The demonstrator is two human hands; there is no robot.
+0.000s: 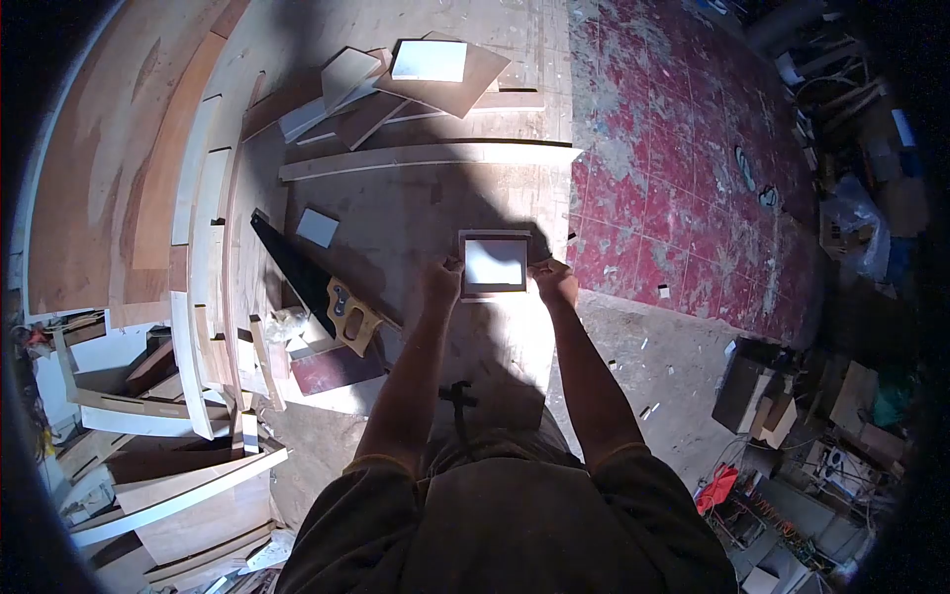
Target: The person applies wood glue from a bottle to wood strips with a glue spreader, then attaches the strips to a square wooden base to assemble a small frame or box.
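In the head view, a small rectangular frame (496,263) with a dark border and a bright white middle is held over the lit plywood surface (416,218). My left hand (444,279) has its fingers closed on the left edge. On the opposite edge, my right hand (554,281) grips it the same way. A handsaw (348,315) with a dark blade and a wooden handle lies to the left of my left forearm. Beyond the saw is a small white rectangular piece (318,228). Nearer me sits a dark reddish board (336,370).
A long pale wood strip (430,156) crosses the far part of the surface, with several loose panels (450,81) piled behind it. Large boards (119,158) and scrap wood (188,505) crowd the left. Worn red tiled floor (683,178) and clutter (762,396) are at right.
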